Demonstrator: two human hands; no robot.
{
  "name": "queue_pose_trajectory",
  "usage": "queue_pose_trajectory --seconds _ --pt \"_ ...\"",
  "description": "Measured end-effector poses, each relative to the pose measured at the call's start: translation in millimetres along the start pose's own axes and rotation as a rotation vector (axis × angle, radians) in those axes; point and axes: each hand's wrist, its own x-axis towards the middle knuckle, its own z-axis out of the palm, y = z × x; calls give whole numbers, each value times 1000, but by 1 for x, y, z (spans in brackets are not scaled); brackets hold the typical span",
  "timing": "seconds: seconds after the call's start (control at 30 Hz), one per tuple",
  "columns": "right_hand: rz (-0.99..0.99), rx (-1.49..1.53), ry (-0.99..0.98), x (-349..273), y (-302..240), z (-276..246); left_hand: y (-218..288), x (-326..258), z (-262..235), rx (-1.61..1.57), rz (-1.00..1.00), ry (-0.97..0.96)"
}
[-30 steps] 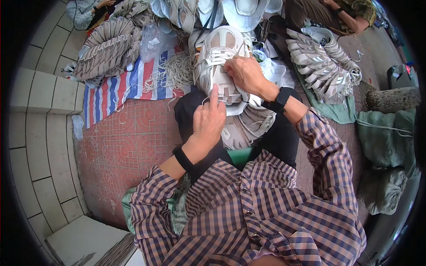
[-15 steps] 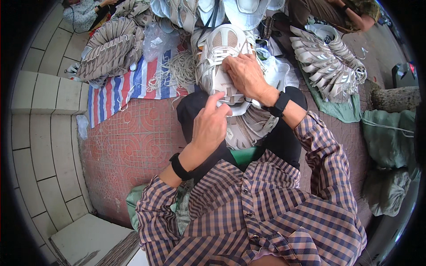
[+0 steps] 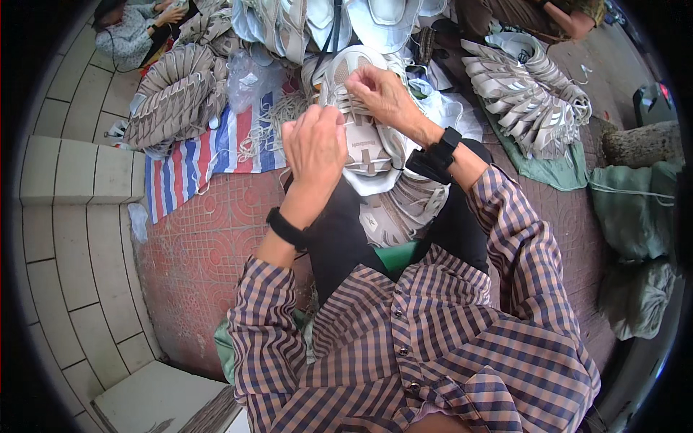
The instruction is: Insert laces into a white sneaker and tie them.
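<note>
The shoe (image 3: 364, 137) lay on the person's lap, toe toward the body, w/ more pale shoes (image 3: 404, 213) tucked under and beside it on the knees. Judging by the hands, lacing was mid-way: the left hand (image 3: 314, 148) was raised over the shoe's left side, fingers curled together, prob. pinching a lace end, though the lace itself was too thin to make out there. The right hand (image 3: 382, 94) sat at the far end of the shoe, fingertips pinched on what looked like a lace at the upper eyelets. Next move would likely call for threading that end through the next eyelet and pulling both sides even, w/ the shoe kept steady on the lap. Further out, loose laces (image 3: 278, 119) lay on a striped sheet (image 3: 195, 162) at the lap's left; a stack of shoes (image 3: 177, 97) beyond it, another stack (image 3: 523, 94) at far right on a green cloth (image 3: 556, 169). A second person's sleeve (image 3: 133, 32) showed at the far-left corner. Nothing blocked the hands; the crowded lap left little room.
</note>
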Motion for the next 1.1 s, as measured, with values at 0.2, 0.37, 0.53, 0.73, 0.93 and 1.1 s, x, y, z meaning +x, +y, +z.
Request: queue_pose_trajectory --seconds 0.2,0.37,0.53,0.73,0.93,1.1 --pt "42 175 90 -8 1 -7 0 15 17 221 286 -50" --pt "-37 203 116 -9 -4 -7 1 18 29 281 222 -199" --pt "-352 -316 136 -39 -1 -13 -6 17 27 52 117 -177" --pt "-280 -1160 -7 -79 -9 0 2 16 28 121 114 -114" --pt "-221 -816 50 -70 6 -1 -2 12 33 16 84 -102" --pt "-151 -701 68 -63 7 2 -2 10 38 -21 -31 -115"
